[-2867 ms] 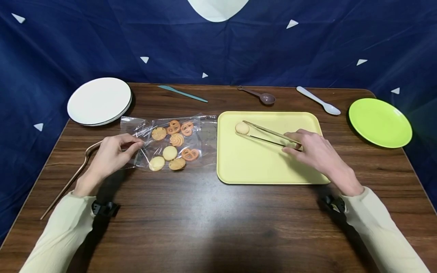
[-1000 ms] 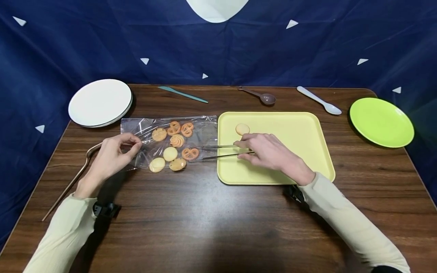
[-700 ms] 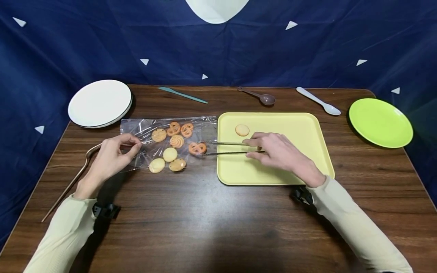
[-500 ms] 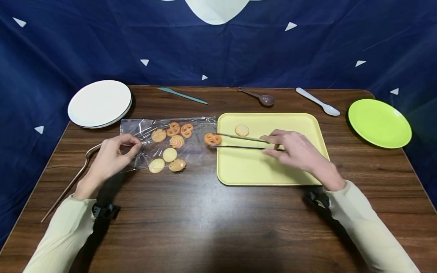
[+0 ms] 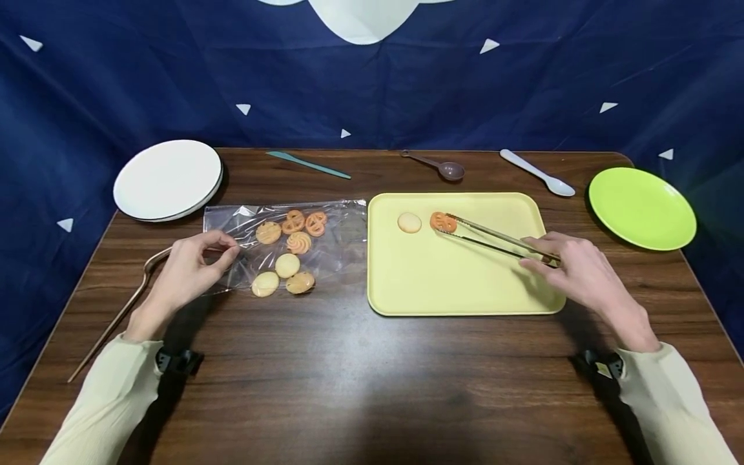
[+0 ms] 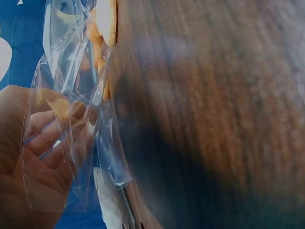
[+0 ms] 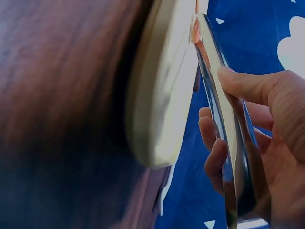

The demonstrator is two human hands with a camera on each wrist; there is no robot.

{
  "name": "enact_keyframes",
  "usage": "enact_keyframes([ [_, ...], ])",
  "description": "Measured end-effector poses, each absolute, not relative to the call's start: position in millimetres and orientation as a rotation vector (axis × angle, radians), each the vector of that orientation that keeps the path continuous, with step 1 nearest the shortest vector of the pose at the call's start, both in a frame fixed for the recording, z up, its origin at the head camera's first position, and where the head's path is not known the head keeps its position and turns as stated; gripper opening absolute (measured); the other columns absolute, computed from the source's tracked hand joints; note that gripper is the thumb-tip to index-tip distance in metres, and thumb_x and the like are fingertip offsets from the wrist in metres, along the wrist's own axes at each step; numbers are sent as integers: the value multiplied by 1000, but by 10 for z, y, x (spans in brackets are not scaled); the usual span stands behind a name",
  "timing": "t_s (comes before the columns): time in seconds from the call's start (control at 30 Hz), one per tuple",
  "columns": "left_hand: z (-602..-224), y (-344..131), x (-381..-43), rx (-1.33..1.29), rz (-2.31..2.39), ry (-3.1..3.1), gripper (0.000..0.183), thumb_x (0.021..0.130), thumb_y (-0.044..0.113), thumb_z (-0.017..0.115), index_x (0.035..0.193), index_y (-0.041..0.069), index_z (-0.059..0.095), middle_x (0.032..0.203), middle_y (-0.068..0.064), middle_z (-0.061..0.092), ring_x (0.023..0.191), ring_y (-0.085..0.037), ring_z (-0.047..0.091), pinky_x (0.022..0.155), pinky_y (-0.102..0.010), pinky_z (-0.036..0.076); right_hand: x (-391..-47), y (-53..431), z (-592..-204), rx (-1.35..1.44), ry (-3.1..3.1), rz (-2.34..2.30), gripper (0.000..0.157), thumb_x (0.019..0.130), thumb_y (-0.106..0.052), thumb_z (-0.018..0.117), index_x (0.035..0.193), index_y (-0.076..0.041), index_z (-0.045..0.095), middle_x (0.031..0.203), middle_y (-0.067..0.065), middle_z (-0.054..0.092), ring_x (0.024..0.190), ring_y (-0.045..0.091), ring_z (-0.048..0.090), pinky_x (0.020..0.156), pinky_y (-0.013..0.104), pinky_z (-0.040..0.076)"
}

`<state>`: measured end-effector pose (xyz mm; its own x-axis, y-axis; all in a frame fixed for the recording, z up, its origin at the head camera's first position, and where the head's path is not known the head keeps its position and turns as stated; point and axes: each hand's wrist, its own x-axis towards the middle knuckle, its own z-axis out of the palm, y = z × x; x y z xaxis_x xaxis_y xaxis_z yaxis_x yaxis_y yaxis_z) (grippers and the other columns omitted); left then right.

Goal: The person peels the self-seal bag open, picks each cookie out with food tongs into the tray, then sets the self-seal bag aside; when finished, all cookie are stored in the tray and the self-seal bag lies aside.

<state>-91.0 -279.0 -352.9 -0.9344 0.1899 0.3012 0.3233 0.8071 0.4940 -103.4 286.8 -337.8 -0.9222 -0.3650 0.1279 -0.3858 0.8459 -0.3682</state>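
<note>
My right hand (image 5: 584, 274) holds gold tongs (image 5: 494, 240) between thumb and fingers over the yellow tray (image 5: 459, 284). The tips of the tongs are at a pretzel-shaped cookie (image 5: 444, 222) in the tray's upper part. Just left of it lies a round pale cookie (image 5: 409, 223). My left hand (image 5: 188, 268) pinches the left end of a clear plastic bag (image 5: 345, 258); in the left wrist view the film (image 6: 52, 181) hangs over the fingers. Several cookies lie in the bag, among them two pretzel shapes (image 5: 305, 222), a swirl cookie (image 5: 299, 243) and round ones (image 5: 287, 265).
Stacked white plates (image 5: 167, 181) stand at the back left, a green plate (image 5: 642, 208) at the right. Along the back lie a teal knife (image 5: 308, 165), a brown measuring spoon (image 5: 447, 170) and a white spoon (image 5: 540, 173). A bent copper-coloured utensil (image 5: 124, 303) lies beside my left arm.
My right hand put the tongs into the bag, gripped a pretzel cookie and carried it right onto the tray beside the round cookie. The left hand stayed at the bag's end.
</note>
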Motion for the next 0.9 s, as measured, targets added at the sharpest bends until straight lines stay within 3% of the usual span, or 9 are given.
enact_keyframes([
  [0.1, -3531, -2790, -908, -408, -821, -2753, 5, 84, 4, 67, 86, 8, 67, 82, -5, 69, 65, -6, 51, 55, -16, 37, -1022, 2900, -3404, 583, -2989, 625, 41, 85, -29, 70, 118, -5, 65, 118, 24, 59, 99, 46, 57, 72, 58, 44],
  [0.23, -3530, -2792, -922, -400, -806, -2756, 3, 86, 6, 65, 84, 8, 67, 81, -4, 68, 62, -7, 50, 54, -16, 37, -1021, 2912, -3413, 619, -2972, 617, 44, 84, -30, 71, 119, -5, 64, 112, 22, 62, 81, 35, 62, 66, 52, 46],
  [0.33, -3523, -2797, -931, -387, -795, -2763, 4, 87, 8, 64, 84, 8, 67, 80, -3, 68, 59, -8, 48, 52, -17, 36, -1025, 2904, -3411, 634, -2935, 614, 44, 82, -28, 73, 119, -5, 64, 100, 14, 64, 67, 22, 53, 59, 41, 43],
  [0.43, -3520, -2806, -932, -380, -789, -2766, 4, 87, 8, 64, 84, 8, 67, 80, -4, 68, 57, -9, 47, 51, -17, 34, -1033, 2832, -3392, 636, -2893, 651, 43, 80, -25, 76, 117, -7, 65, 93, 6, 64, 68, 19, 49, 59, 37, 39],
  [0.7, -3517, -2803, -913, -369, -791, -2763, 5, 86, 6, 64, 83, 8, 67, 81, -3, 68, 64, -5, 50, 54, -15, 37, -1124, 2253, -3342, 845, -2833, 716, 38, 81, -22, 75, 115, -9, 67, 86, 1, 65, 70, 12, 56, 62, 36, 44],
  [0.9, -3524, -2794, -908, -362, -800, -2767, 5, 86, 5, 65, 83, 8, 68, 81, -3, 68, 65, -5, 51, 56, -13, 37, -1215, 1787, -3328, 932, -2940, 673, 43, 84, -32, 71, 120, -9, 64, 105, 8, 66, 77, 18, 62, 68, 45, 49],
])
